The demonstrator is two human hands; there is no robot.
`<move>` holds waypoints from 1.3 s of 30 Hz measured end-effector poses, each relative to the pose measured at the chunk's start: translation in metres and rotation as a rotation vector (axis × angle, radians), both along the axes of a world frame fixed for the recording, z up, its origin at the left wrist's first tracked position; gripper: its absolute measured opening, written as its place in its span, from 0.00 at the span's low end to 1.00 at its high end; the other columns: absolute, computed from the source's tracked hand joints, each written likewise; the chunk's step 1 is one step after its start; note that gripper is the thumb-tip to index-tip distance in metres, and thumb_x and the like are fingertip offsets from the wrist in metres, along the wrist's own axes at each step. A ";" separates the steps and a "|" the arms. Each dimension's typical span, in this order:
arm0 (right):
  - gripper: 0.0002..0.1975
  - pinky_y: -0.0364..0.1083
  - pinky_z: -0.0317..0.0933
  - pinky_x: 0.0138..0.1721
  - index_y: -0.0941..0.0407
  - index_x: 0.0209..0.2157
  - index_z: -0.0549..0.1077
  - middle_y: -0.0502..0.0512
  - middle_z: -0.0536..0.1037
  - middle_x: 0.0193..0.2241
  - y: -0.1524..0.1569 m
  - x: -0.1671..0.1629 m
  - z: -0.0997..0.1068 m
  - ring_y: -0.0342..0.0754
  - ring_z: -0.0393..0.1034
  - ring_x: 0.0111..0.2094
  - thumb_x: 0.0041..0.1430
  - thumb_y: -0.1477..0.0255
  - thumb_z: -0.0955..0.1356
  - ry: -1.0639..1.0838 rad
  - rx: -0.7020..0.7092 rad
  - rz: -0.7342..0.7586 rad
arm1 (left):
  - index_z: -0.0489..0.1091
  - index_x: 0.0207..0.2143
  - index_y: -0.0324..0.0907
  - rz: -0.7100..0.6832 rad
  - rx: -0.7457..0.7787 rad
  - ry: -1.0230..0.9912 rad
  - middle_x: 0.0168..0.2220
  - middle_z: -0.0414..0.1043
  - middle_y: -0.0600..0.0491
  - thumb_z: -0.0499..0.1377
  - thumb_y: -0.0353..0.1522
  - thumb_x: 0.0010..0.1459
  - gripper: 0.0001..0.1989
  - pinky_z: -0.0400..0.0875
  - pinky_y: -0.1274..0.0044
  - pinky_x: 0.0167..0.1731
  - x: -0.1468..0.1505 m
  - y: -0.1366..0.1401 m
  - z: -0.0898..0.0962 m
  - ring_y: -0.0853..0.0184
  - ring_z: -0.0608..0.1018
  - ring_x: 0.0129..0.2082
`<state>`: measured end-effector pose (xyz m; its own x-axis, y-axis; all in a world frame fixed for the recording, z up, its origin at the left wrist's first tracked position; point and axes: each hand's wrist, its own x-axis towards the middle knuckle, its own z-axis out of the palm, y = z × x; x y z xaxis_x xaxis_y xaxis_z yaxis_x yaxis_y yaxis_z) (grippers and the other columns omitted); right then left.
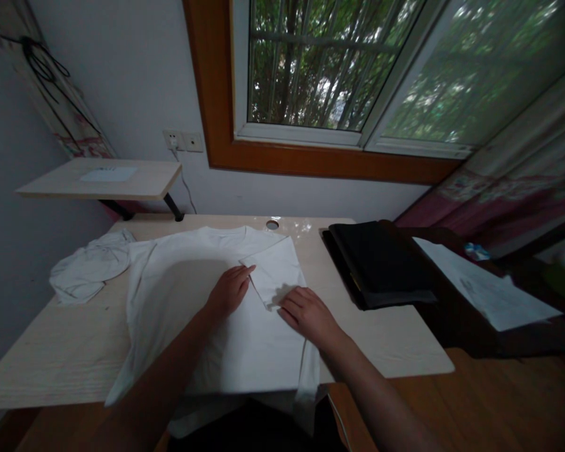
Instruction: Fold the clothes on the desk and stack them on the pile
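My shirt (164, 282) is white and lies spread out on the table (390, 345) in front of me. Its neck is at the far side, and its bottom hangs over the edge near me. One sleeve (277, 263), on my right, is folded in and lies on top of the shirt.

My left hand (228, 290) is loose, with its fingers laid on the inner edge of the sleeve. My right hand (308, 314) touches the low corner of the sleeve. Its fingers lie side by side and bend a little. I cannot tell if they pinch the cloth, because the tips are too hard to see.

On the left, a crumpled white cloth (89, 267) lies right by the shirt. Behind it is a small shelf (51, 179) with a paper (108, 174) on top. A black folder (381, 260) lies on my right, apart from the shirt. Past the table is a window (320, 75) with green leaves outside.
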<state>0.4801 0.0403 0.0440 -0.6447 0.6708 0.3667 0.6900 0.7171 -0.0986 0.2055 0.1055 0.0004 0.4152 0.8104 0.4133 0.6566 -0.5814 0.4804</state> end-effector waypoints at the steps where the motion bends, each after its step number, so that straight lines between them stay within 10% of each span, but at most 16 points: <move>1: 0.07 0.51 0.65 0.47 0.55 0.42 0.78 0.57 0.79 0.37 -0.001 -0.003 0.001 0.52 0.71 0.41 0.70 0.70 0.67 0.032 -0.003 0.007 | 0.69 0.62 0.43 0.012 -0.024 -0.030 0.56 0.77 0.46 0.47 0.33 0.71 0.22 0.71 0.65 0.60 -0.001 0.000 0.001 0.61 0.77 0.56; 12: 0.06 0.53 0.66 0.48 0.54 0.44 0.76 0.58 0.78 0.40 -0.005 0.000 -0.006 0.54 0.70 0.44 0.68 0.72 0.68 0.050 -0.106 -0.022 | 0.73 0.33 0.45 0.224 -0.136 -0.268 0.33 0.77 0.53 0.56 0.39 0.66 0.11 0.74 0.73 0.41 -0.008 0.002 0.008 0.65 0.79 0.35; 19: 0.11 0.56 0.66 0.50 0.54 0.48 0.77 0.60 0.78 0.44 -0.007 0.024 -0.011 0.56 0.69 0.47 0.64 0.76 0.68 0.033 -0.163 -0.125 | 0.69 0.34 0.45 0.301 -0.112 -0.293 0.32 0.73 0.55 0.58 0.32 0.60 0.01 0.72 0.74 0.37 -0.007 0.007 -0.004 0.67 0.76 0.32; 32: 0.13 0.54 0.69 0.48 0.55 0.43 0.78 0.58 0.78 0.39 0.000 0.038 0.005 0.54 0.71 0.43 0.60 0.81 0.65 0.151 -0.201 -0.080 | 0.71 0.41 0.43 0.263 -0.067 -0.319 0.47 0.67 0.48 0.56 0.30 0.63 0.06 0.79 0.71 0.43 -0.009 0.007 -0.009 0.68 0.78 0.37; 39: 0.20 0.54 0.62 0.64 0.60 0.60 0.71 0.65 0.75 0.59 0.043 -0.016 -0.006 0.55 0.68 0.60 0.70 0.73 0.61 0.109 -0.118 -0.268 | 0.74 0.48 0.45 0.309 0.093 -0.077 0.63 0.63 0.43 0.56 0.27 0.63 0.13 0.72 0.59 0.59 -0.006 0.001 0.004 0.57 0.75 0.56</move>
